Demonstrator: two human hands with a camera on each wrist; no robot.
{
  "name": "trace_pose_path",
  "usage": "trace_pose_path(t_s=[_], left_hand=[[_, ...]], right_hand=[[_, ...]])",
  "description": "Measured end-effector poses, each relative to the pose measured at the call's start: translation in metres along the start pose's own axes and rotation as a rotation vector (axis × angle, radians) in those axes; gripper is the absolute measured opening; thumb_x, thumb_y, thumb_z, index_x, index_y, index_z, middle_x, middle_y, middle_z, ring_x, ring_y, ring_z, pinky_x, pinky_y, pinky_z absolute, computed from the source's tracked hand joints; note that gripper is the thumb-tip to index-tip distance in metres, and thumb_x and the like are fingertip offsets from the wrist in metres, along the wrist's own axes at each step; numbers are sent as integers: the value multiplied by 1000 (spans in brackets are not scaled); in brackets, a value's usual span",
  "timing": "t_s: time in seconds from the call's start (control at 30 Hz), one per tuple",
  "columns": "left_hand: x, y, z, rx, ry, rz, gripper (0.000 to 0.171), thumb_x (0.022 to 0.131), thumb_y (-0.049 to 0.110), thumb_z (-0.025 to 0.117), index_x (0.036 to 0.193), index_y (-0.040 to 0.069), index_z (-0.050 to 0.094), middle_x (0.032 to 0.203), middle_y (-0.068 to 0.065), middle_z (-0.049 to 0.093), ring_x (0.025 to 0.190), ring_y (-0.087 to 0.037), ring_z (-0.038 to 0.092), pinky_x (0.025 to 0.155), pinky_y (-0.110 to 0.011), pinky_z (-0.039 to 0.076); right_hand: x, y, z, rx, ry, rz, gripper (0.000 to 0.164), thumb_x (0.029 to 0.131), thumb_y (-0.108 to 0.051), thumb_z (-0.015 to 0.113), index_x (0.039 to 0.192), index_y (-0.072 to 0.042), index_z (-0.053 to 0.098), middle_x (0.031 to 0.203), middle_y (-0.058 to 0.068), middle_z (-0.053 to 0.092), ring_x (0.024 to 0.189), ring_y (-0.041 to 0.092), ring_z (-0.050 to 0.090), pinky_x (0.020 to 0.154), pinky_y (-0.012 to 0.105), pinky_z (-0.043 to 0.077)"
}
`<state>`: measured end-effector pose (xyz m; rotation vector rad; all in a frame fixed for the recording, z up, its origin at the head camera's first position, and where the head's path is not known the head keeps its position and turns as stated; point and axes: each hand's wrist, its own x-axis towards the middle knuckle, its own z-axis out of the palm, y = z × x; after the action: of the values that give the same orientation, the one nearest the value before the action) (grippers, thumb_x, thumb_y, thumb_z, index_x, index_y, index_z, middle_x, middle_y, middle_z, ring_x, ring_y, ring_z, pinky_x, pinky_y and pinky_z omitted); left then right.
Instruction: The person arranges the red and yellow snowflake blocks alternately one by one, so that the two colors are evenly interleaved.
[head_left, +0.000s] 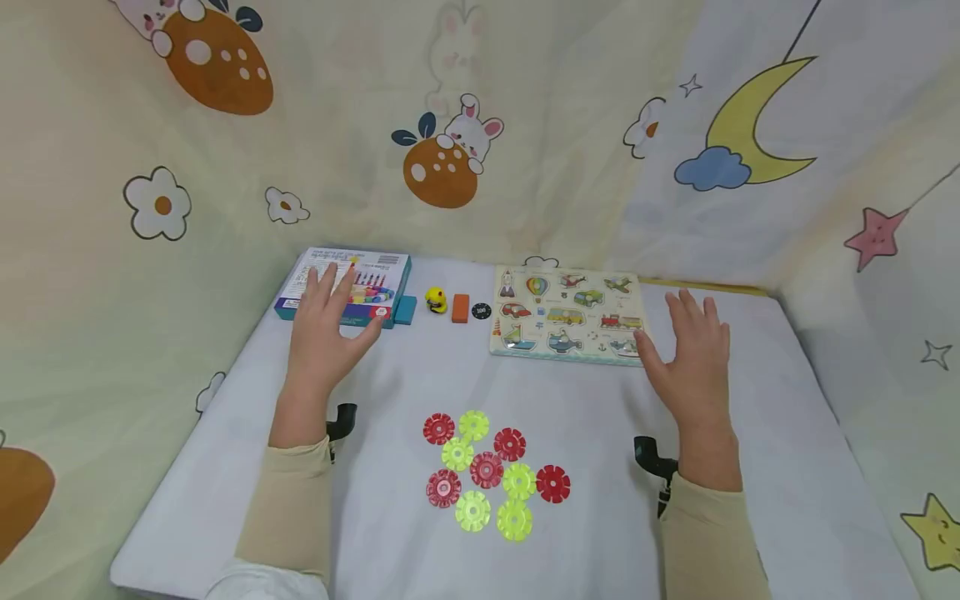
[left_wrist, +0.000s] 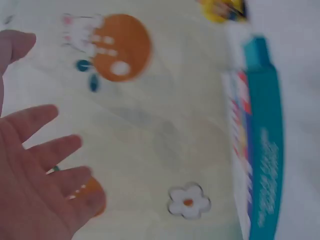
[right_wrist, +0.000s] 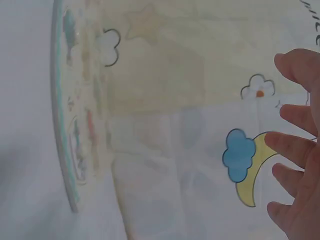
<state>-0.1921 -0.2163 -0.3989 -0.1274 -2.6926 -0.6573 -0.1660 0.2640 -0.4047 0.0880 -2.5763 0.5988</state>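
Note:
My left hand [head_left: 321, 337] is raised with fingers spread, overlapping the crayon box [head_left: 375, 260] in the head view. Nothing is in it. The left wrist view shows the same hand [left_wrist: 45, 175] with the teal side of the box [left_wrist: 267, 150] to its right. My right hand [head_left: 693, 367] is also raised, fingers spread and holding nothing, its thumb at the right edge of the vehicle puzzle board [head_left: 562, 342]. Between the forearms, nearer to me, lie several red notched discs [head_left: 552, 484] and several yellow-green ones [head_left: 472, 511], some touching or overlapping.
Between box and board sit a teal block [head_left: 405, 310], a yellow duck figure [head_left: 436, 300], an orange block [head_left: 460, 308] and a black round "100" token [head_left: 482, 311]. The white table [head_left: 405, 550] meets a patterned cloth backdrop [head_left: 337, 125] behind and at both sides.

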Motion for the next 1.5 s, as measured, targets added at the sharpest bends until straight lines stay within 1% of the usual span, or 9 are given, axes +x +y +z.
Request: trace_pose_path(t_s=[0.2,0.33,0.53,0.73,0.9,1.13,1.23,1.33,1.5], left_hand=[[-5,25,-19,-297,-55,75,72,83,42,67,144,47,29,152,16,22,141,-9,12,93,-62,36],[-10,39,-22,-439,-50,155,66,84,32,69,142,41,38,147,17,32,138,-9,22,98,-59,34],[-25,51,-7,-558,-121,214,60,85,24,69,139,31,46,141,7,43,129,-15,38,99,-50,37],[-48,51,12,-578,-207,201,61,83,27,73,138,32,47,131,7,50,115,-12,48,93,-44,43],[-66,49,26,-597,-250,134,62,82,30,74,137,34,47,129,9,49,110,-12,49,91,-43,44],[-85,40,54,-598,-456,1,60,81,25,75,133,36,49,118,-2,54,97,-14,51,88,-43,46],[-88,36,63,-582,-495,-22,56,80,22,75,131,29,54,110,-9,55,89,-18,49,80,-37,48],[-87,33,74,-530,-506,-39,55,79,24,77,130,23,56,105,-8,55,84,-19,47,69,-32,47],[-90,32,86,-345,-550,-95,55,75,32,79,125,25,60,101,3,53,87,-17,45,66,-32,45]], right_hand=[[-2,-28,-16,182,65,-73,66,85,-27,67,145,-18,39,149,2,35,142,21,15,110,52,14],[-9,-50,-22,304,74,-132,65,83,-20,69,142,-21,43,145,0,41,139,20,23,107,52,24],[-20,-75,-21,382,-3,-211,65,81,-16,70,140,-24,46,141,0,46,134,21,34,102,52,32],[-30,-95,-6,459,-145,-223,60,83,-21,72,138,-25,48,137,-7,49,126,14,42,98,46,38],[-44,-110,12,553,-239,-199,50,85,-25,71,132,-23,54,131,-8,52,123,13,45,97,44,41],[-76,-125,58,640,-351,-129,45,84,-26,72,126,-27,56,122,-12,57,115,10,51,93,42,44],[-90,-133,79,589,-422,-28,43,83,-26,73,123,-26,59,117,-13,58,107,13,55,87,40,49],[-98,-142,99,470,-486,47,45,80,-26,75,122,-22,62,117,-8,58,105,16,56,84,37,50],[-97,-148,119,255,-530,10,50,77,-30,77,123,-18,63,117,0,56,104,19,50,86,37,44]])
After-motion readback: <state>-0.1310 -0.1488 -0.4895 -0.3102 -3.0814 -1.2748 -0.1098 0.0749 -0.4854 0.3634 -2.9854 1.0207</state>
